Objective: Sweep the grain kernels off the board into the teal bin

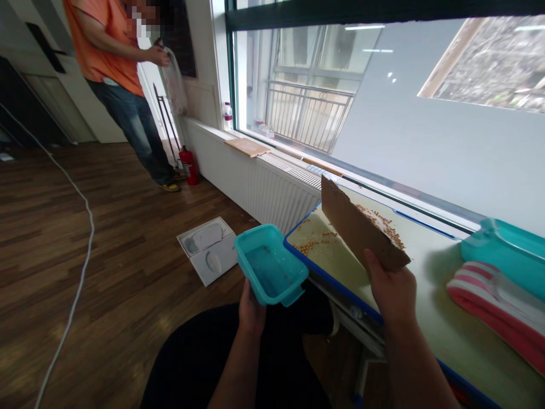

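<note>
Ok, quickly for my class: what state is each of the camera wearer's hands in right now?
Left hand: holding the turquoise container.
Right hand: closed on the cardboard piece.

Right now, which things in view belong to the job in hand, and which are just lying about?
Seemingly in the job:
left hand, holding the teal tub
right hand, holding the cardboard piece
yellow-orange grains on the table

Probably just lying about:
striped cloth
open white box
white cable
fire extinguisher

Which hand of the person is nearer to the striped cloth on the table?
Right. The right hand, gripping cardboard over the table, is left of the striped cloth; the left hand, holding a teal container, is farther left.
</note>
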The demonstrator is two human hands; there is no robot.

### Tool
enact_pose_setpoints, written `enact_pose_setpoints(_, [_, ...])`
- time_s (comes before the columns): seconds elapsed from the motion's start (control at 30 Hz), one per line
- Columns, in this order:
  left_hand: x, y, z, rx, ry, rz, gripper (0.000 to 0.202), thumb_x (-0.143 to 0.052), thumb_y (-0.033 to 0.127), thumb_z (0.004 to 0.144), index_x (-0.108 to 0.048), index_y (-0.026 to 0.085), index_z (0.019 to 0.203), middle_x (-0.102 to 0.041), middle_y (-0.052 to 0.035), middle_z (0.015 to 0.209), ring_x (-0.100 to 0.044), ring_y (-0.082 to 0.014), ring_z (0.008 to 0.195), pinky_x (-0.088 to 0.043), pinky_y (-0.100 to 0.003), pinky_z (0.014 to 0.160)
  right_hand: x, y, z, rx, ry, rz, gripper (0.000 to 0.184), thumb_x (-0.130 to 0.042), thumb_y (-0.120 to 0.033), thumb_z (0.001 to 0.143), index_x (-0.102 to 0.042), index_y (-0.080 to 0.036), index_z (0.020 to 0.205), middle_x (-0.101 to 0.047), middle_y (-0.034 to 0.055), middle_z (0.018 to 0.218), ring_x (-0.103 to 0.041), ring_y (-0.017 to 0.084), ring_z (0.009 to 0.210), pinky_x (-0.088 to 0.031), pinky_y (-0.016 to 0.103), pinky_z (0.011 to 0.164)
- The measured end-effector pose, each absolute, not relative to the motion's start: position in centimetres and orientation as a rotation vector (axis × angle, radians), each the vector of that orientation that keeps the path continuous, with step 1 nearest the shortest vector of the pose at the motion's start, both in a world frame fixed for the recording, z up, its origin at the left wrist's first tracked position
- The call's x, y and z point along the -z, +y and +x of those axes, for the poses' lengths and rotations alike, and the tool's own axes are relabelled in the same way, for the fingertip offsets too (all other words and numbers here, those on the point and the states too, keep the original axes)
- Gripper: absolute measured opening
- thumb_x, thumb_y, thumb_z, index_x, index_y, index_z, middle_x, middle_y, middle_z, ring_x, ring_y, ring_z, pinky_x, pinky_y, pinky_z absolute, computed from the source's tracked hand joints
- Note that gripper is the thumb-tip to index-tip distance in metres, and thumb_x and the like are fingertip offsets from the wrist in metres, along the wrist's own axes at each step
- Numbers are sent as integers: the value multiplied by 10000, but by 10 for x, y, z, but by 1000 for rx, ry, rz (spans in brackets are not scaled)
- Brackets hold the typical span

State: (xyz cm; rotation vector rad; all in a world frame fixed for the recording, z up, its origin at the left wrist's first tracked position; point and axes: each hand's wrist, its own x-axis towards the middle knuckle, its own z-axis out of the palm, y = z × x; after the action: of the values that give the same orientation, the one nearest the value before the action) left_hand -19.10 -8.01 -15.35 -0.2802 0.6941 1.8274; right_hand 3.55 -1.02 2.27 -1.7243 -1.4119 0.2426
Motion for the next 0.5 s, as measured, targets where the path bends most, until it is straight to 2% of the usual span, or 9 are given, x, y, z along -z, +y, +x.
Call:
enact_pose_setpoints(0.2, [157,-79,-191,-1809,717,-297,369,-483,358,982,-660,221,1276,-690,-69,1293,-499,-278,1366,-383,-465,1171,-28,-7,33,-265,-1401,-1774,625,-568,-636,662,-772,-84,871,-746,199,803,-703,380,924,-508,403,699])
enact_pose_setpoints(0.5, [156,-78,-191,-1822,756,-281,385,-459,351,988,-634,232,1309,-686,-58,1303,-488,-260,1376,-353,-442,1192,-27,-7,36,-272,-1397,-1719,533,-621,-597,675,-771,-120,857,-748,160,773,-703,353,889,-502,378,667])
